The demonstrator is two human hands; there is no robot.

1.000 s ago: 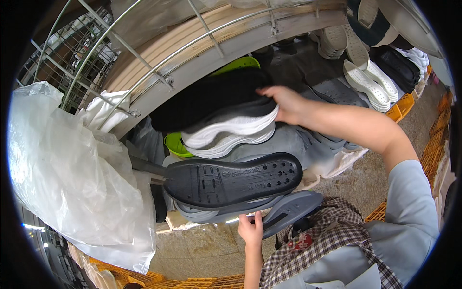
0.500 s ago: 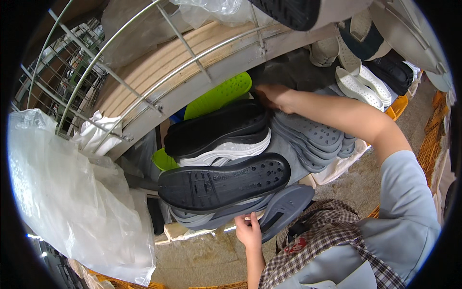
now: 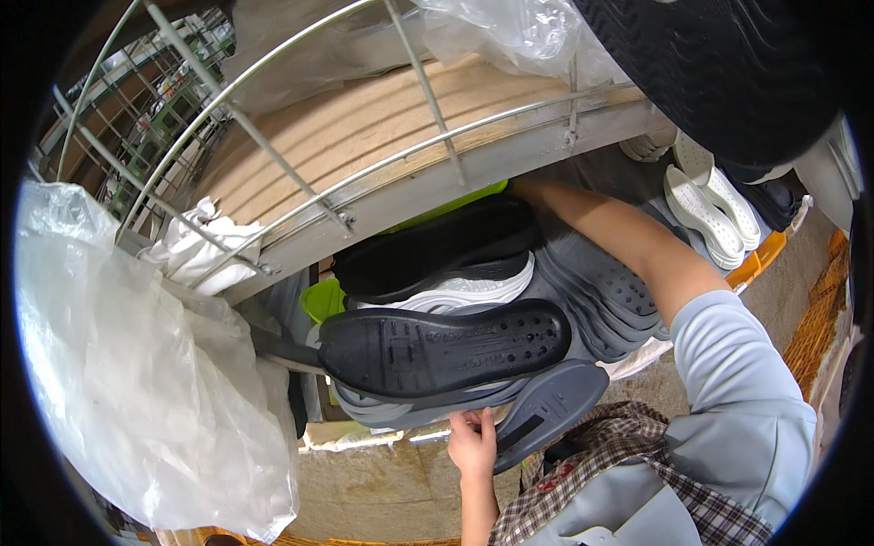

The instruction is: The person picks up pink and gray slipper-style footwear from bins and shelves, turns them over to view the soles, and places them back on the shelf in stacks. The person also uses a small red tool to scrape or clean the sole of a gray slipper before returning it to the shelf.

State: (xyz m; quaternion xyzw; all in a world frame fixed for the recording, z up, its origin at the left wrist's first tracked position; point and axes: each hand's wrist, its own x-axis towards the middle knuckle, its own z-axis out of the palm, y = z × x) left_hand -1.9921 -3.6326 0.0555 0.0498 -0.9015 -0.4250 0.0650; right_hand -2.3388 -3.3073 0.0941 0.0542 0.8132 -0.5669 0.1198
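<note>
My left hand [image 3: 472, 446] is at the front edge of the rack, its fingers closed on the edge of a dark grey shoe sole [image 3: 569, 400] that tilts out over the edge. Beside it lies a stack of grey soles [image 3: 423, 409], topped by a black sole [image 3: 446, 348] with a row of holes. My right arm [image 3: 619, 232] stretches over a pile of grey soles [image 3: 608, 287] and in under the shelf beam. The right hand's fingers are hidden there. Black soles [image 3: 437, 246], white soles [image 3: 464, 289] and a lime green sole [image 3: 455, 205] lie left of that arm.
A wire guard [image 3: 428, 100] and a wooden shelf board [image 3: 337, 136] run above the soles. Clear plastic sheeting [image 3: 155, 382] hangs at the left. A big black treaded sole [image 3: 728, 73] juts in close at the upper right. White soles [image 3: 706, 214] stand near an orange crate [image 3: 765, 261].
My right hand has gone deeper under the shelf beam, out of sight. The view has shifted, and the black treaded sole fills more of the upper right. My left hand stays at the grey sole.
</note>
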